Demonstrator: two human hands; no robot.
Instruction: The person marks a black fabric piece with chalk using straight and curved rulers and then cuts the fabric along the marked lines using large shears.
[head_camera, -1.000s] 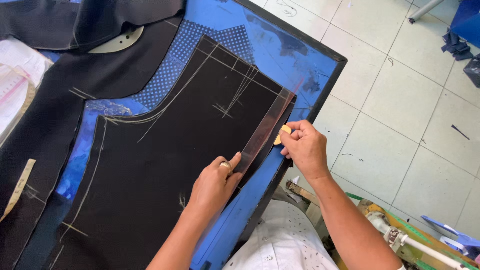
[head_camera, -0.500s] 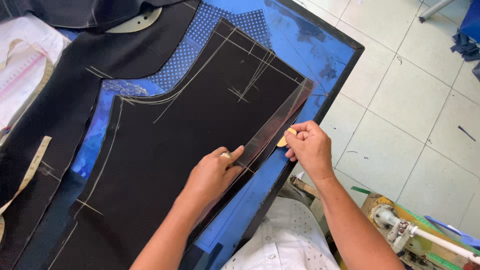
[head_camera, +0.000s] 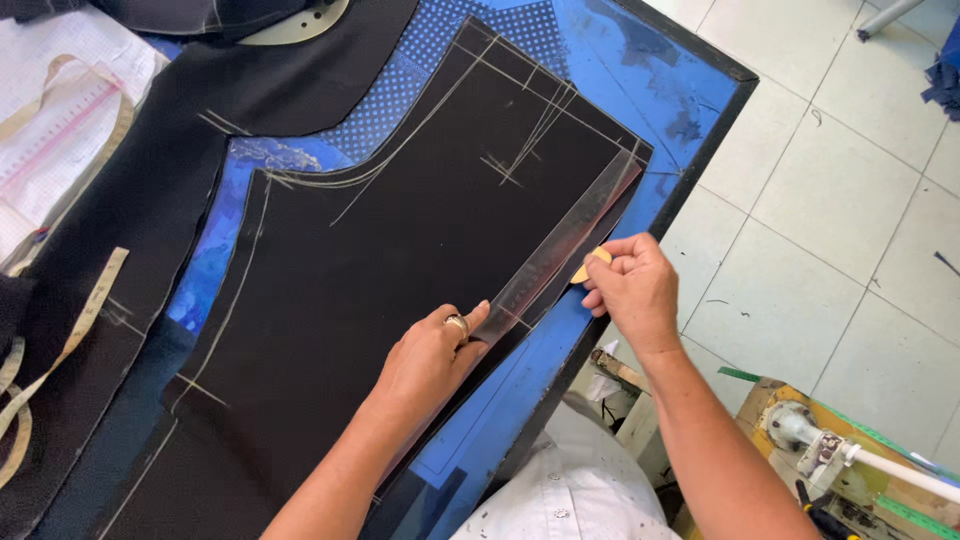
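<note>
Left hand (head_camera: 430, 355) presses flat on a clear plastic ruler (head_camera: 560, 250) whose long axis runs diagonally up-right along the black chalk-marked fabric panel's (head_camera: 400, 260) edge, while the right hand (head_camera: 630, 290) pinches yellow tailor's chalk (head_camera: 590, 263) beside it.

The left hand (head_camera: 432, 358) presses flat on a clear ruler (head_camera: 565, 245) laid along the edge of a dark fabric panel (head_camera: 400, 270) marked with chalk lines. The right hand (head_camera: 632, 290) pinches a yellow chalk piece (head_camera: 590, 264) against the ruler's edge. Both lie on a blue surface (head_camera: 640, 70); a tape measure (head_camera: 60, 350) rests at the left.
</note>
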